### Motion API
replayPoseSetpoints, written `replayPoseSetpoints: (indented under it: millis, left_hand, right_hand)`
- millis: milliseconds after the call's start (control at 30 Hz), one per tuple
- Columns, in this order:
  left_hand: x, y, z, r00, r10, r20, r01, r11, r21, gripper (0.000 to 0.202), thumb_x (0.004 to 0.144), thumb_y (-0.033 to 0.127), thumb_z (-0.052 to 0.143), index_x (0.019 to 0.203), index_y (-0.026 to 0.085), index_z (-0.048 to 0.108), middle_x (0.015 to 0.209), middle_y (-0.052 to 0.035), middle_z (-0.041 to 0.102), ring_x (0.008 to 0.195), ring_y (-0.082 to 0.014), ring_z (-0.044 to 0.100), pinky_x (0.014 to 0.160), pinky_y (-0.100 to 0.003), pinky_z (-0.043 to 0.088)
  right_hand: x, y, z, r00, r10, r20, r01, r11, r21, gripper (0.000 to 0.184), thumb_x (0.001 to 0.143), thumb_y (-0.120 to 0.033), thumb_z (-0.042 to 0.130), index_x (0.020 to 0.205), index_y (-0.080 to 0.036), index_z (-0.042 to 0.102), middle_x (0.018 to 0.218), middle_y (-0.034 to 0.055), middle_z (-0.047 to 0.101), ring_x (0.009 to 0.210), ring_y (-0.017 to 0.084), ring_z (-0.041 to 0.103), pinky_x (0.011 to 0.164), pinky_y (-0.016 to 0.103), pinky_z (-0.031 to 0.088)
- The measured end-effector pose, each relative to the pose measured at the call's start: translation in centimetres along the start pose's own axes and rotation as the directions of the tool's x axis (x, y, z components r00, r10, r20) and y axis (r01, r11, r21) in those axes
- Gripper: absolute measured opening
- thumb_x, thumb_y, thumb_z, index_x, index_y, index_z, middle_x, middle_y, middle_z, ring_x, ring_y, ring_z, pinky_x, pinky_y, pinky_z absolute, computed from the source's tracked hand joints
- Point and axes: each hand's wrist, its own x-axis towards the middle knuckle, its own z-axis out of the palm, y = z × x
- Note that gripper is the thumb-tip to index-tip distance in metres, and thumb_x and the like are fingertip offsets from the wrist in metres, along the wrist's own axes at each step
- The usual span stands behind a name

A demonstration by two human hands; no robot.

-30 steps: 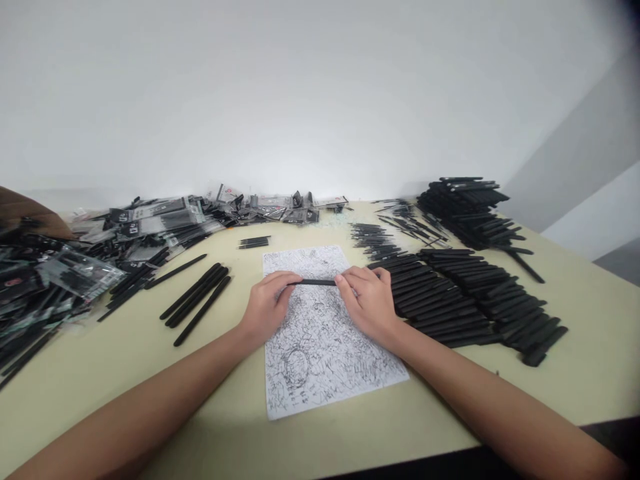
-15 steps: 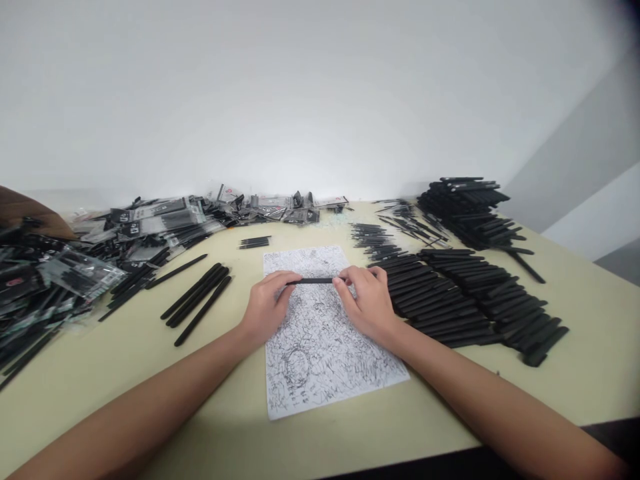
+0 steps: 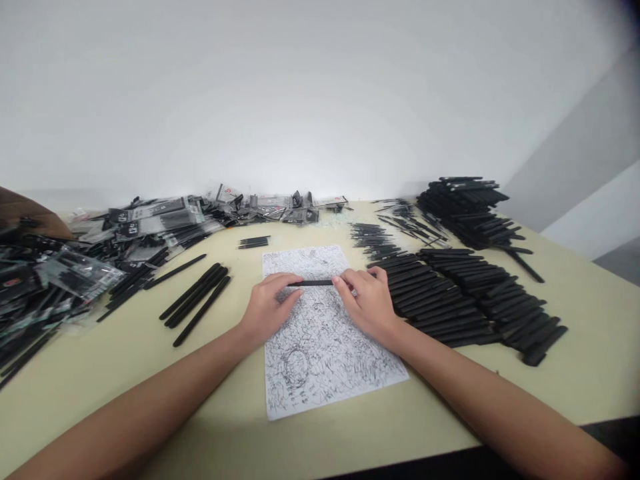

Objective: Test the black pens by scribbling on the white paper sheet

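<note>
A black pen (image 3: 316,283) lies level between my two hands, above the upper part of a scribbled sheet of paper (image 3: 320,353). My right hand (image 3: 367,297) is closed on the pen's right end, thumb and fingers pinching it. At the other end, my left hand (image 3: 270,303) has its fingers bent over the pen, while its thumb sits slightly below the barrel. The left tip is partly hidden by those fingers.
Several loose black pens (image 3: 200,297) lie left of the paper. Plastic-wrapped packets (image 3: 165,217) heap up at the left and back. On the right are rows of black pens (image 3: 440,300), a taller pen pile (image 3: 460,200) and thin refills (image 3: 373,240). More refills (image 3: 254,243) lie behind the paper.
My left thumb has dropped away from the pen's barrel, and the pen has shifted very slightly down and left. The right hand keeps its pinch.
</note>
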Motion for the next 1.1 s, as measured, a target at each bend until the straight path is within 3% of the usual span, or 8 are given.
replayPoseSetpoints:
  millis: [267, 567, 833, 1000, 1100]
  left_hand:
    - [-0.1, -0.2, 0.1, 0.999, 0.05, 0.019, -0.05, 0.999, 0.003, 0.014, 0.087, 0.023, 0.062, 0.098, 0.02, 0.071, 0.093, -0.006, 0.074, 0.086, -0.0198, 0.069, 0.079, -0.035, 0.057]
    - [-0.4, -0.3, 0.2, 0.987, 0.162, 0.022, -0.163, 0.977, 0.135, 0.018, 0.091, 0.022, 0.055, 0.102, 0.02, 0.069, 0.094, -0.0077, 0.073, 0.088, -0.0194, 0.068, 0.08, -0.036, 0.057]
    - [-0.7, 0.2, 0.4, 0.949, 0.297, 0.111, -0.316, 0.903, 0.292, 0.022, 0.093, 0.025, 0.054, 0.111, 0.019, 0.065, 0.097, -0.0089, 0.073, 0.087, -0.0198, 0.068, 0.079, -0.038, 0.055]
    - [-0.6, 0.5, 0.3, 0.943, 0.307, 0.129, -0.332, 0.891, 0.31, 0.025, 0.093, 0.024, 0.052, 0.114, 0.02, 0.064, 0.098, -0.0096, 0.072, 0.09, -0.0208, 0.066, 0.081, -0.04, 0.054]
    - [-0.6, 0.6, 0.2, 0.951, 0.296, 0.085, -0.306, 0.878, 0.367, 0.022, 0.092, 0.024, 0.052, 0.108, 0.021, 0.067, 0.099, -0.0105, 0.068, 0.093, -0.0215, 0.063, 0.082, -0.04, 0.052]
  right_hand:
    - [0.0, 0.0, -0.1, 1.0, -0.009, 0.0, 0.009, 1.0, -0.019, 0.045, 0.101, -0.04, 0.033, 0.068, -0.02, 0.057, 0.06, -0.0013, 0.062, 0.059, 0.013, 0.052, 0.086, 0.034, 0.025]
    - [-0.1, 0.1, -0.3, 0.999, -0.021, 0.029, 0.024, 0.997, -0.076, 0.049, 0.101, -0.041, 0.032, 0.066, -0.02, 0.058, 0.057, -0.0003, 0.062, 0.057, 0.014, 0.052, 0.085, 0.034, 0.025]
    - [0.1, 0.4, -0.8, 0.998, -0.043, 0.052, 0.047, 0.996, -0.077, 0.045, 0.101, -0.038, 0.035, 0.068, -0.02, 0.059, 0.059, -0.0001, 0.064, 0.059, 0.014, 0.054, 0.087, 0.035, 0.023]
    - [-0.3, -0.5, -0.9, 0.996, -0.089, 0.027, 0.089, 0.996, -0.024, 0.042, 0.101, -0.037, 0.038, 0.069, -0.02, 0.06, 0.061, -0.0002, 0.066, 0.06, 0.013, 0.055, 0.09, 0.036, 0.021]
    - [-0.7, -1.2, -0.9, 0.987, -0.159, 0.038, 0.159, 0.987, 0.016, 0.039, 0.099, -0.039, 0.043, 0.069, -0.019, 0.059, 0.061, -0.0011, 0.066, 0.062, 0.014, 0.057, 0.092, 0.037, 0.02]
